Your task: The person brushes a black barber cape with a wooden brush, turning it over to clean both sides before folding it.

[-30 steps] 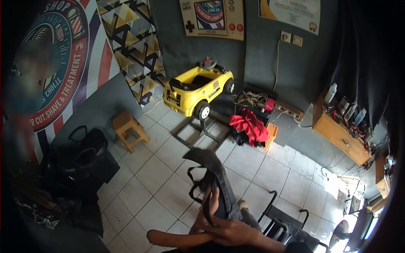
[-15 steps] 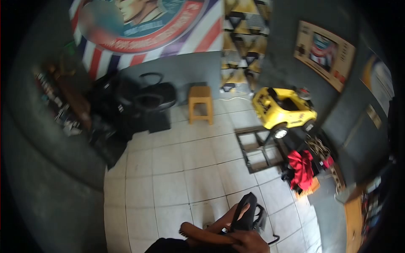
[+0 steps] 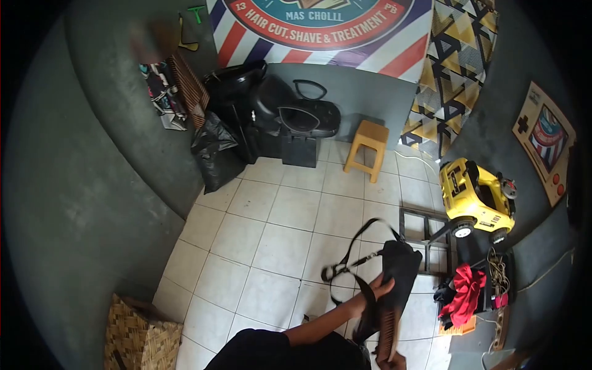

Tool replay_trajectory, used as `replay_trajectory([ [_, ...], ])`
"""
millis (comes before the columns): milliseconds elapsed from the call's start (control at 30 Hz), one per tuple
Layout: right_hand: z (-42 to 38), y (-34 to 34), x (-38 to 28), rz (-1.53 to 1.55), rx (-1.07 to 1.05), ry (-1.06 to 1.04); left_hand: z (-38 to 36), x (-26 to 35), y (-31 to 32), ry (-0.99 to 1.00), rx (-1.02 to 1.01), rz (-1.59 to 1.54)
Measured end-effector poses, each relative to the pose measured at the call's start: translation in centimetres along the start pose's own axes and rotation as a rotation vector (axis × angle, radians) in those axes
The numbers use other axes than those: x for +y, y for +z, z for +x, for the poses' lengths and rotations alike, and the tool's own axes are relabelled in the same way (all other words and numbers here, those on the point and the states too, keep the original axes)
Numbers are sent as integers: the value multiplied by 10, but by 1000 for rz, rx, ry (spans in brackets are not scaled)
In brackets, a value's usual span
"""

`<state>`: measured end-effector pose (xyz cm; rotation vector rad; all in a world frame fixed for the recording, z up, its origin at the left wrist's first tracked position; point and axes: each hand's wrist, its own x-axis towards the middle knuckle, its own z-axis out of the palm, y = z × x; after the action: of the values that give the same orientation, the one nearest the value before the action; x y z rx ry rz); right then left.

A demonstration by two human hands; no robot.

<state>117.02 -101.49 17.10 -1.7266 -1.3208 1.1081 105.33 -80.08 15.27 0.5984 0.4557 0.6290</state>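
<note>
My left hand [image 3: 377, 291] grips a black bag [image 3: 402, 265] by its side, thumb laid across it. From the bag a loose black strap [image 3: 351, 250] with a buckle loops out to the left over the floor tiles. Lower down, close to the bag's bottom end, my right hand [image 3: 394, 362] is closed round a brown wooden brush [image 3: 386, 336], its bristles overlapping the bag in this view. The right hand is partly cut off by the frame's lower edge.
A yellow toy car [image 3: 478, 200] stands on a dark metal frame [image 3: 425, 216] to the right, with a red cloth [image 3: 467, 293] nearer. Ahead are a wooden stool [image 3: 370, 139] and a black salon chair [image 3: 308, 117]. A woven basket [image 3: 139, 336] sits at lower left.
The view has swung to the right, then steadied. The bag is raised and turned, its strap now hanging out leftward. The brush has swung from lying sideways to pointing up along the bag.
</note>
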Motion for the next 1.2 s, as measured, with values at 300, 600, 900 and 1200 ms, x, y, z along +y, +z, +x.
replay_trajectory([
  [300,82,17,-8,329,534,64,-18,-30,-4,32,-138,839],
  [600,93,26,7,481,253,35,-60,-37,-57,-221,-280,-231],
  [900,71,0,3,520,652,-43,-188,-6,-159,-1268,248,1951],
  [1200,90,58,-38,291,533,-337,-85,-9,4,353,-233,871],
])
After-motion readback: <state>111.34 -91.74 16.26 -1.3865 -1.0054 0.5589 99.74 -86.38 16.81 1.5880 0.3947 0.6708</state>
